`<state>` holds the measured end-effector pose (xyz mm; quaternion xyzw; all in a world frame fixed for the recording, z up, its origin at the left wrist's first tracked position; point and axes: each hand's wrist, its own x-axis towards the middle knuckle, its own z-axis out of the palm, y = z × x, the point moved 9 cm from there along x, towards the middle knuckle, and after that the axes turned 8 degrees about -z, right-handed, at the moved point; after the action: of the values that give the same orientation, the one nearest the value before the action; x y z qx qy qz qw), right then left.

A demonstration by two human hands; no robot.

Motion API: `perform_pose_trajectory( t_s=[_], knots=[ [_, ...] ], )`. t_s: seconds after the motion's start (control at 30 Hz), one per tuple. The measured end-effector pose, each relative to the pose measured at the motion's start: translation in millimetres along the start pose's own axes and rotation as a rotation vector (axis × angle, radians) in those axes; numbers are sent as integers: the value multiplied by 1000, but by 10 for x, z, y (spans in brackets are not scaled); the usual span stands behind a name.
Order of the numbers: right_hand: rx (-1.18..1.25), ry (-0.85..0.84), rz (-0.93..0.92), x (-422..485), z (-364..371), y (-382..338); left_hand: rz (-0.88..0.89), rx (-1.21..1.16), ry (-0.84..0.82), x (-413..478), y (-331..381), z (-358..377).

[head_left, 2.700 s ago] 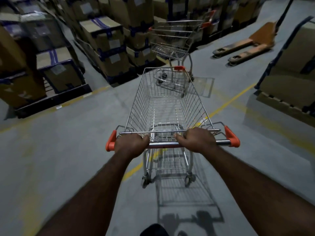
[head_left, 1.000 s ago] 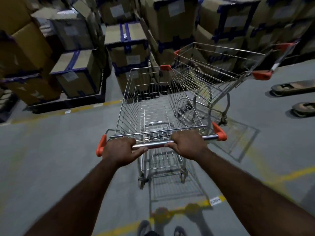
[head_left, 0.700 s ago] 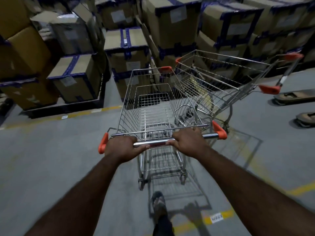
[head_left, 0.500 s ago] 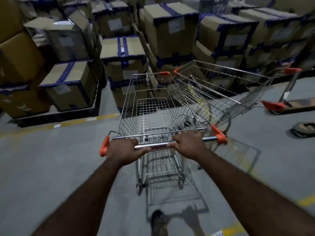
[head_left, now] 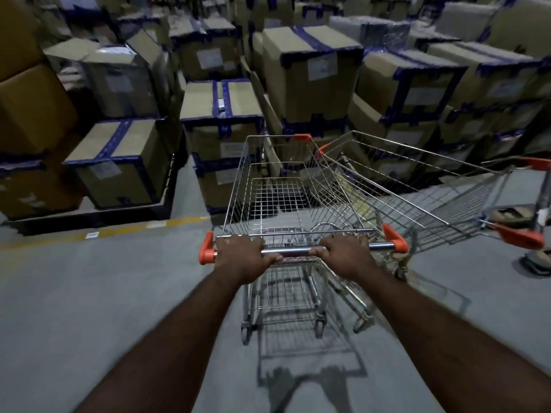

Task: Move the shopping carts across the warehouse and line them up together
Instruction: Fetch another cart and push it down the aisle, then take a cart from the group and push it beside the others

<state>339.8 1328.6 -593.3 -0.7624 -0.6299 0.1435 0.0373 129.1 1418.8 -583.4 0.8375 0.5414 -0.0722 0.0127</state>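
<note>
Shopping cart (head_left: 293, 201), gripped at its handle bar (head_left: 298, 251), had been brought nearer the stacked cardboard boxes (head_left: 310, 76) than half a second before, and its basket was seen overlapping the left side of the second cart (head_left: 417, 201), which stood angled to the right on the grey floor (head_left: 89, 293). The yellow floor line (head_left: 134, 229) was now seen just left of the basket. The left hand (head_left: 241, 257) and right hand (head_left: 347, 254) were each curled tightly over the bar, fingers wrapped around it, between the orange end caps (head_left: 206, 248).
</note>
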Motion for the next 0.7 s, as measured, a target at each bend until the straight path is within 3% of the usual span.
perform_pose_trajectory(
  t_s=[0.4, 0.57, 0.7],
  knots=[
    [-13, -213, 22, 180, -91, 3, -21, -144, -225, 100, 101, 12],
    [-131, -166, -101, 233, -337, -321, -21, -169, -131, 17, 58, -231],
    [-164, -84, -293, 238, -665, -909, -125, -137, -45, -183, -217, -543]
  ],
)
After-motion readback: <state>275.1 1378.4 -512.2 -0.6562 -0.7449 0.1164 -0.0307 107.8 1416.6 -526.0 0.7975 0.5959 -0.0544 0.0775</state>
